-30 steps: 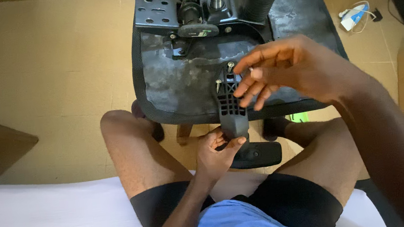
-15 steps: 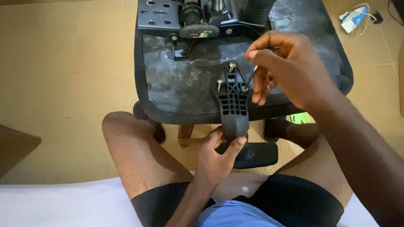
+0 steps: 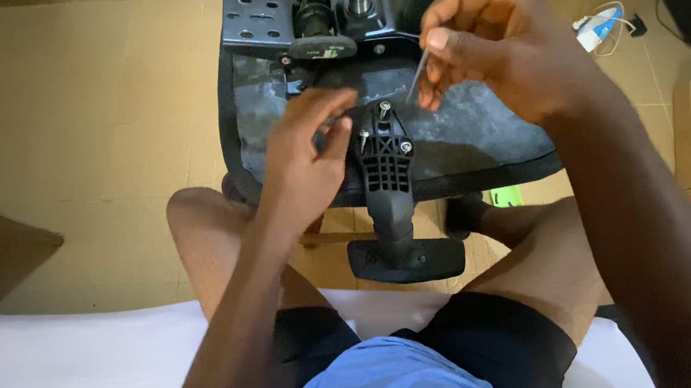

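Black parts showing against a tan floor

The armrest and seat base are looking black, the base mottled grey; screws are gleaming silver, shorts showing blue, the bed white, the floor tan.

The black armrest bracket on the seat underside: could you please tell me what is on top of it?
Three screws stand in the armrest bracket. The left hand covers its left edge, so anything there is hidden.
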